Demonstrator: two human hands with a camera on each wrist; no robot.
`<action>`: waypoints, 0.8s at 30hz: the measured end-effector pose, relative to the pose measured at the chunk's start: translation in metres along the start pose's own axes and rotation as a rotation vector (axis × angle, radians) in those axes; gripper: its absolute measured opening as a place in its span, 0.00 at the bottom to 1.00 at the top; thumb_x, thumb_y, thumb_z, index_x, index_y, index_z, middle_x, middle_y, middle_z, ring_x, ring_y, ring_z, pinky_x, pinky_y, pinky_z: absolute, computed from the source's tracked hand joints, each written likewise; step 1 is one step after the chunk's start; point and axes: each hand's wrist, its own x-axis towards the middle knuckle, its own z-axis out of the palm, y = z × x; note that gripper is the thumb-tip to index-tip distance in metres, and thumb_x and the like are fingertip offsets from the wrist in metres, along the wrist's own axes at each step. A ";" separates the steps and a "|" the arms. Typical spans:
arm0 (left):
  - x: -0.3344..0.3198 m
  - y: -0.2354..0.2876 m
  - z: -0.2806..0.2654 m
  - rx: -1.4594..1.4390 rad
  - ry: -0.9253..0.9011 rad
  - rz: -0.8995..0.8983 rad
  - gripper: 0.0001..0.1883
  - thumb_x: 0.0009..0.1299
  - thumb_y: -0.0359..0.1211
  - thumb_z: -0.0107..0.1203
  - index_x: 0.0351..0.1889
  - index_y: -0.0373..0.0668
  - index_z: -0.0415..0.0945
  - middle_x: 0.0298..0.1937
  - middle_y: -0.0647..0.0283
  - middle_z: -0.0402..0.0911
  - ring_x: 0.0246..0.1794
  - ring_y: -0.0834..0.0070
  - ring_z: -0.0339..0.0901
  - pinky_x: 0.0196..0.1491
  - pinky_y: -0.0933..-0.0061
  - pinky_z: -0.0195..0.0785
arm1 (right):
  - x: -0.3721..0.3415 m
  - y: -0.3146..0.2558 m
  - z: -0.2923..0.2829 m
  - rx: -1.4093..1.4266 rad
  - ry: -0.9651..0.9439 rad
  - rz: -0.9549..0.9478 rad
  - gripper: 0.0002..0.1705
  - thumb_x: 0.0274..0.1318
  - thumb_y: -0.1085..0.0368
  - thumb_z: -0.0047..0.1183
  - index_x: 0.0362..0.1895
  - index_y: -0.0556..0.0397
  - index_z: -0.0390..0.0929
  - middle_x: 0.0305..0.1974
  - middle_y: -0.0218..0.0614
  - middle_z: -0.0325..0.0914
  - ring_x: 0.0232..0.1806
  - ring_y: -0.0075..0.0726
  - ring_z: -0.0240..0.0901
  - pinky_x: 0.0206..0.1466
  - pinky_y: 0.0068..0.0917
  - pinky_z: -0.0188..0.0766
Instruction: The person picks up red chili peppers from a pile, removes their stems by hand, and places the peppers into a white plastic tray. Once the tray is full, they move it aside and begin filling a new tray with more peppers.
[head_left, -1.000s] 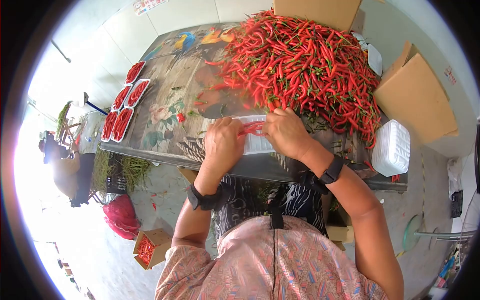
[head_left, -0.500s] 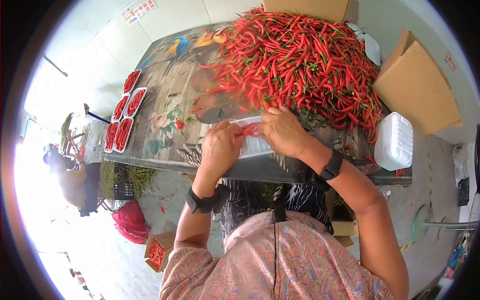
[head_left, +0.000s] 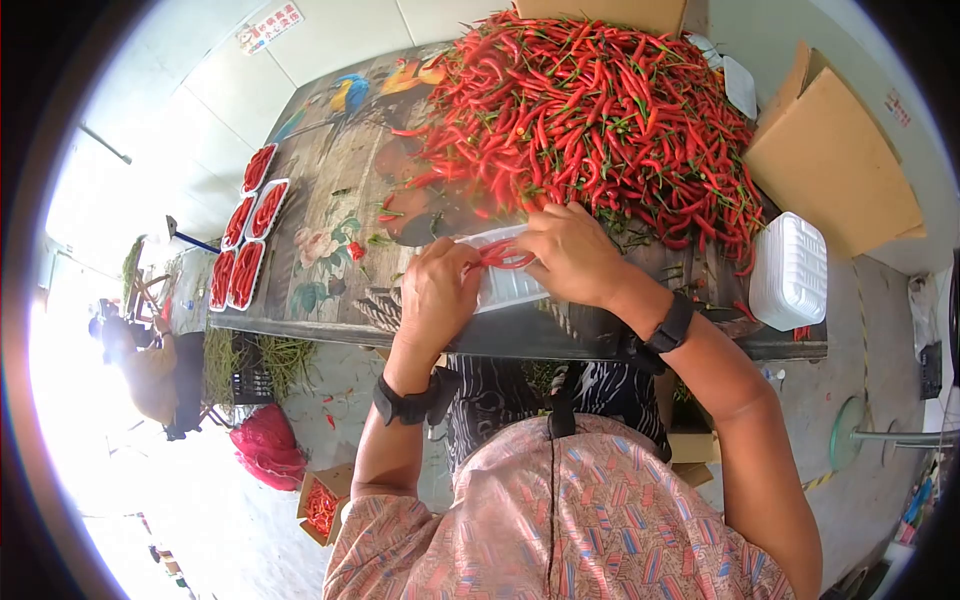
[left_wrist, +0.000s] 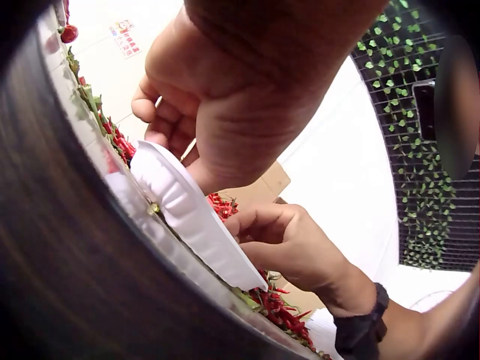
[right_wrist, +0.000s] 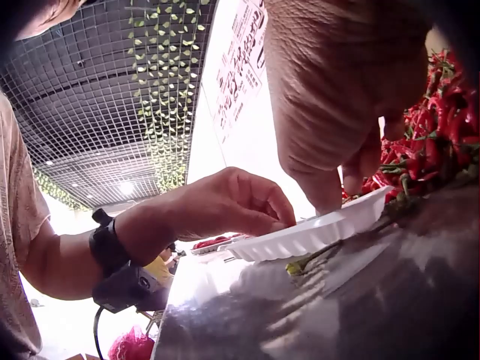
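A shallow white plastic tray (head_left: 507, 288) lies near the table's front edge, with a few red chilies (head_left: 507, 254) across its far part. My left hand (head_left: 436, 290) is at the tray's left end, its curled fingers pinching the chilies' left ends. From the other side my right hand (head_left: 572, 257) bends over the tray, thumb and fingers at the chilies' right ends. Both wrist views show the tray's ribbed white side (left_wrist: 191, 214) low beside the fingers; the tray wall hides the chilies there. Just beyond the hands spreads a large heap of red chilies (head_left: 600, 120) with green stems.
Several filled trays (head_left: 246, 274) stand at the table's left edge. A stack of white trays (head_left: 788, 272) is at the right front corner, near an opened cardboard box (head_left: 838, 165). Another person (head_left: 155, 375) is at the far left. A box of chilies (head_left: 322, 508) sits on the floor.
The head view has shifted slightly. Both hands stay over the tray, with the right hand a little higher, and the chilies between them look more spread apart.
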 end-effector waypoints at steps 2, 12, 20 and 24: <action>0.000 0.000 0.000 0.011 -0.005 -0.013 0.05 0.59 0.28 0.61 0.34 0.42 0.82 0.32 0.57 0.79 0.37 0.54 0.77 0.44 0.57 0.69 | 0.001 0.004 -0.005 0.039 0.009 0.016 0.05 0.43 0.67 0.64 0.29 0.50 0.82 0.32 0.33 0.76 0.42 0.42 0.73 0.47 0.40 0.67; -0.002 0.003 -0.005 -0.020 0.020 -0.067 0.06 0.59 0.29 0.63 0.34 0.42 0.82 0.33 0.56 0.80 0.38 0.54 0.78 0.44 0.57 0.70 | 0.036 0.032 -0.011 0.037 0.105 0.293 0.06 0.48 0.65 0.63 0.30 0.53 0.82 0.28 0.40 0.79 0.31 0.48 0.78 0.36 0.42 0.73; -0.003 0.013 -0.004 -0.045 -0.003 -0.043 0.08 0.62 0.30 0.63 0.37 0.39 0.82 0.34 0.55 0.81 0.36 0.56 0.81 0.42 0.59 0.73 | 0.054 0.038 0.007 -0.077 -0.065 0.352 0.09 0.46 0.60 0.63 0.31 0.50 0.84 0.30 0.42 0.83 0.35 0.51 0.81 0.39 0.45 0.74; -0.002 0.020 -0.005 -0.061 0.028 -0.014 0.07 0.62 0.29 0.63 0.37 0.38 0.82 0.33 0.55 0.81 0.34 0.58 0.81 0.40 0.62 0.73 | 0.047 0.051 -0.008 0.189 0.040 0.442 0.09 0.50 0.61 0.63 0.31 0.52 0.85 0.27 0.39 0.83 0.30 0.37 0.80 0.36 0.35 0.73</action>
